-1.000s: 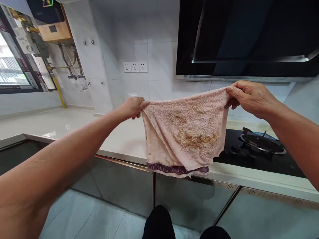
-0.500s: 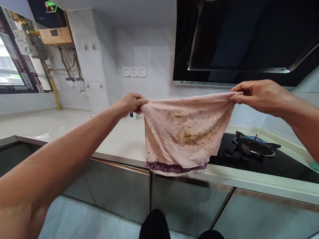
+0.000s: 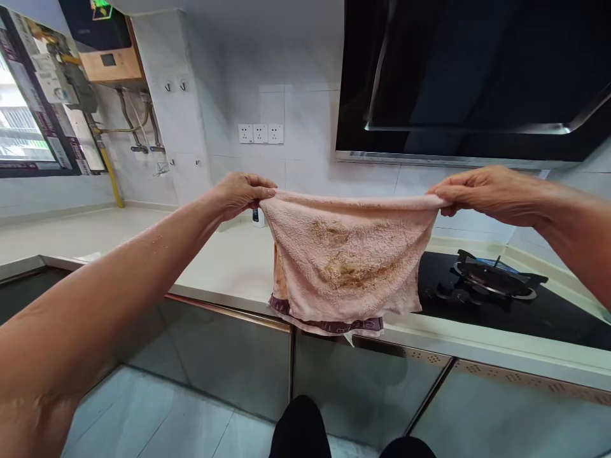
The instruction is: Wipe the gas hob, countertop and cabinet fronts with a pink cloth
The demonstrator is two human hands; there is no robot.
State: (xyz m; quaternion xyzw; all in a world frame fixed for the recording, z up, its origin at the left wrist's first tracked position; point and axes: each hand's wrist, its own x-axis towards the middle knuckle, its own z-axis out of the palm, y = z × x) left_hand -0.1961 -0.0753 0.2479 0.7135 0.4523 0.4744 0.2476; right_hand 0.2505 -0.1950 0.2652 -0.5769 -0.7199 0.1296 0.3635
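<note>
A pink towel (image 3: pixel 348 261) with brown stains and a purple hem hangs stretched in the air in front of the counter edge. My left hand (image 3: pixel 238 194) pinches its upper left corner. My right hand (image 3: pixel 472 191) pinches its upper right corner. Both hands are closed on the fabric, held out at arm's length above the white countertop (image 3: pixel 224 261). The towel looks folded double, its lower hem hanging just over the counter's front edge.
A black gas hob with a burner (image 3: pixel 496 283) lies to the right, under a dark range hood (image 3: pixel 468 76). Wall sockets (image 3: pixel 260 133) sit on the tiled wall. A small white object (image 3: pixel 258 217) stands behind the towel. Steel cabinet fronts (image 3: pixel 229 356) run below.
The towel's top edge has been pulled tauter and more level, and its lower hem has risen a little. Both hands keep their hold on the corners.
</note>
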